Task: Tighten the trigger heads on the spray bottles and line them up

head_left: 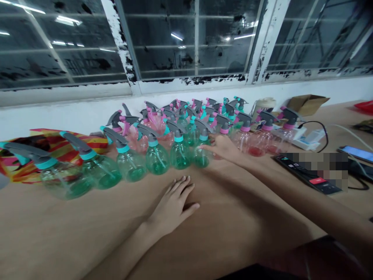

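My left hand (172, 205) lies flat on the wooden table with its fingers spread and nothing in it. Farther forward, my right hand (222, 147) is at the side of a clear spray bottle (201, 158) with green liquid, a turquoise collar and a grey trigger head. Its thumb crosses the front of that bottle just below the collar; the other fingers are partly hidden. To the left, more green spray bottles (157, 160) stand in a front row. Right of my hand are spray bottles with pink collars and red liquid (256, 149). Several more pink and turquoise ones crowd behind.
A patterned red and yellow bag (90, 140) lies at the left by the wall. On the right are a phone (303, 173), a second lit phone (358, 153), a white power strip (309, 139), cables, an open cardboard box (309, 104) and a white container (264, 104).
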`<action>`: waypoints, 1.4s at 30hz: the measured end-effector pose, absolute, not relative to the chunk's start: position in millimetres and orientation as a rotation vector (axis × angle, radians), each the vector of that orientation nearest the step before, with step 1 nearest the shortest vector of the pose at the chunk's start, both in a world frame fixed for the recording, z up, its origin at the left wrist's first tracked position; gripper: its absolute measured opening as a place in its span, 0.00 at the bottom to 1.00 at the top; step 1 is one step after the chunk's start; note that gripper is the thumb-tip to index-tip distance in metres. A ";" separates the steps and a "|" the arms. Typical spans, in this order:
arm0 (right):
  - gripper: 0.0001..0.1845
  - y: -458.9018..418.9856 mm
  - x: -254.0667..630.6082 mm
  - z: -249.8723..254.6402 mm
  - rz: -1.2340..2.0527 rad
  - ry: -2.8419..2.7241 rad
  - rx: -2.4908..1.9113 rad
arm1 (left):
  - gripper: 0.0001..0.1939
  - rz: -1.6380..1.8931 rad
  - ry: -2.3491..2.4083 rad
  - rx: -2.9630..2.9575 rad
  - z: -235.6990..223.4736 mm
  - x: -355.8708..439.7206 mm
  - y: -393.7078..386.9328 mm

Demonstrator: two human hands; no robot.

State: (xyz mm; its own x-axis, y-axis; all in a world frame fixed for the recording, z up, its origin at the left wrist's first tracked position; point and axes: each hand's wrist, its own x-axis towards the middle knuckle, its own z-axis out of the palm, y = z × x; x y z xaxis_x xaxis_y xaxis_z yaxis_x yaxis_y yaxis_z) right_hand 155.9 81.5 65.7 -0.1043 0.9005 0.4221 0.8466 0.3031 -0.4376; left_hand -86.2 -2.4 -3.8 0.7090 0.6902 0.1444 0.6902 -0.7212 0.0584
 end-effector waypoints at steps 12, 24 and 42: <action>0.20 93.8 143.3 59.1 0.070 -1.846 -1.531 | 0.29 0.303 1.171 2.931 -6.0 -89.8 -0.2; 0.13 48.0 209.1 52.1 0.093 -1.572 -1.566 | 0.28 0.349 1.172 2.939 -8.2 -91.9 3.0; 0.35 81.6 196.9 55.4 -0.131 -1.612 -1.995 | 0.29 0.350 1.185 2.944 -12.8 -96.2 3.9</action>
State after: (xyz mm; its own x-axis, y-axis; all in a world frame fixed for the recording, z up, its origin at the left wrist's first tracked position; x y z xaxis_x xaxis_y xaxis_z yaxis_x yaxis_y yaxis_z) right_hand 196.9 81.6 55.4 0.2706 0.8695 0.4132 0.9247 -0.1155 -0.3627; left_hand -96.2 3.9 -12.8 0.7007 0.6783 0.2212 0.6896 -0.7234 0.0339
